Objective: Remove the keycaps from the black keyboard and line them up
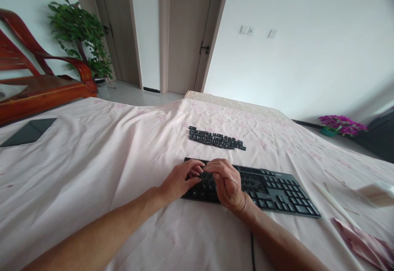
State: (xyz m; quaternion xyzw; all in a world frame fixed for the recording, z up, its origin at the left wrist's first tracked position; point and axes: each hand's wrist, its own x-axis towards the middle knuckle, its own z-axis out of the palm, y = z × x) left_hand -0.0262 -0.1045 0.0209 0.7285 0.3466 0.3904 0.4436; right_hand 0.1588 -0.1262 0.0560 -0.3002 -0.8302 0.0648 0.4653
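Observation:
A black computer keyboard (pixel 278 187) lies on the pink cloth; many keycaps are off its left and middle part, while those on the right side are in place. My left hand (pixel 180 178) rests at its left end, thumb and curled fingers apart, fingertips close to my right hand. Above the exposed key area, my right hand (pixel 227 185) is closed in a pinch. A thin pale stick, seemingly a cotton swab (pixel 234 180), pokes out of it; its tip is hidden. Beyond the keyboard, loose black keycaps (pixel 215 140) lie grouped in rows.
On the right are a blurred container of cotton swabs (pixel 377 194), some loose sticks and a folded pink cloth (pixel 363 242). A dark flat tablet-like object (pixel 29 131) lies far left. The keyboard cable (pixel 253 250) runs toward me beside my right forearm.

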